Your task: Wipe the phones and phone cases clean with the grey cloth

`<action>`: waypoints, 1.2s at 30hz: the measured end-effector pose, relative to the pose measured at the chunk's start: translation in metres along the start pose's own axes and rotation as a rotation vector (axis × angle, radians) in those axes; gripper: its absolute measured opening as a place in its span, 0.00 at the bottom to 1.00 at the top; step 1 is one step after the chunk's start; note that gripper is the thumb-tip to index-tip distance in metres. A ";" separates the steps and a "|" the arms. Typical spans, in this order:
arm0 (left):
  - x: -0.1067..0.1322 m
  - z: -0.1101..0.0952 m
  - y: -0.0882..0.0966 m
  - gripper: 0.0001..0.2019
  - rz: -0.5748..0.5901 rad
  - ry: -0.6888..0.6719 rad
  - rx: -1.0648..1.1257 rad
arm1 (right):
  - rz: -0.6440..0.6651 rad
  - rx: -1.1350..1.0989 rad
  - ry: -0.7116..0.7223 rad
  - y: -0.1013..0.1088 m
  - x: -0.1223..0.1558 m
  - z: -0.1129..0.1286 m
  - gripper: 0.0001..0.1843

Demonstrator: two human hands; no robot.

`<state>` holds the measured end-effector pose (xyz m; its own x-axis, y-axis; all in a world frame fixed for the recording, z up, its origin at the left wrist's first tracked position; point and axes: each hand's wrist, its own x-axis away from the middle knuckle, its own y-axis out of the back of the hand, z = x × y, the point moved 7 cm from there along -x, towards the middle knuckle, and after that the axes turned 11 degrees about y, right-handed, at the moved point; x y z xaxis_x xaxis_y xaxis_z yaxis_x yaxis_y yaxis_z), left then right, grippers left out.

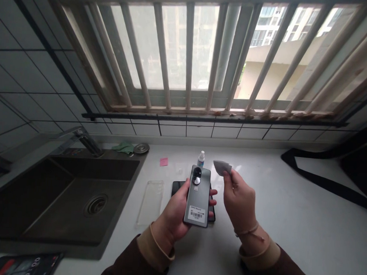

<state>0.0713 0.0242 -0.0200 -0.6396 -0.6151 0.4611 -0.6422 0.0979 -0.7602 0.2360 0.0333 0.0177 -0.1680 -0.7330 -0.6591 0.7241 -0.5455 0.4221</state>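
My left hand (176, 213) is wrapped round a grey smartphone (200, 198), its back facing up. The phone shows a dark oval camera module near the top and a white barcode label (197, 213) low down. To the right, my right hand (239, 198) pinches a folded grey cloth (222, 167), raised above the counter and apart from the phone. Beneath the held phone lies a second dark device (177, 187), mostly hidden. A small white-capped bottle (201, 158) stands just behind the phone. Left of my left hand rests a clear phone case (151, 201).
At the left is a dark sink (105, 215) with a faucet (89, 143). A green cloth (123, 147) and a metal drain strainer (141, 148) lie behind it. A pink note (163, 161) is on the counter (289, 225). Black straps (311, 155) lie right; another lit phone (26, 264) is bottom left.
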 end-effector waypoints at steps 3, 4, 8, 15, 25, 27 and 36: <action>-0.002 0.006 0.000 0.32 0.000 0.037 -0.021 | 0.104 0.055 0.301 -0.009 0.002 0.019 0.21; -0.002 0.006 0.001 0.31 -0.015 0.031 -0.025 | 0.149 0.054 0.377 -0.014 0.004 0.023 0.23; -0.004 0.001 0.006 0.27 -0.052 -0.019 0.012 | 0.272 0.058 0.550 -0.026 0.008 0.032 0.29; -0.008 -0.017 0.011 0.29 -0.057 -0.131 0.241 | 0.485 -0.081 0.670 -0.042 0.023 0.059 0.30; 0.004 -0.040 0.033 0.30 -0.196 -0.214 0.240 | 0.607 -0.272 0.785 -0.036 0.036 0.092 0.23; 0.003 -0.040 0.033 0.30 -0.215 -0.224 0.217 | 0.580 -0.292 0.758 -0.032 0.036 0.093 0.23; 0.003 -0.008 0.005 0.32 -0.072 0.000 0.020 | 0.049 0.049 0.076 0.004 0.011 0.032 0.19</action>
<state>0.0626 0.0292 -0.0182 -0.5919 -0.6201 0.5149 -0.6780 0.0376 -0.7341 0.2158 0.0098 0.0322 -0.0802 -0.7275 -0.6814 0.6962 -0.5301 0.4840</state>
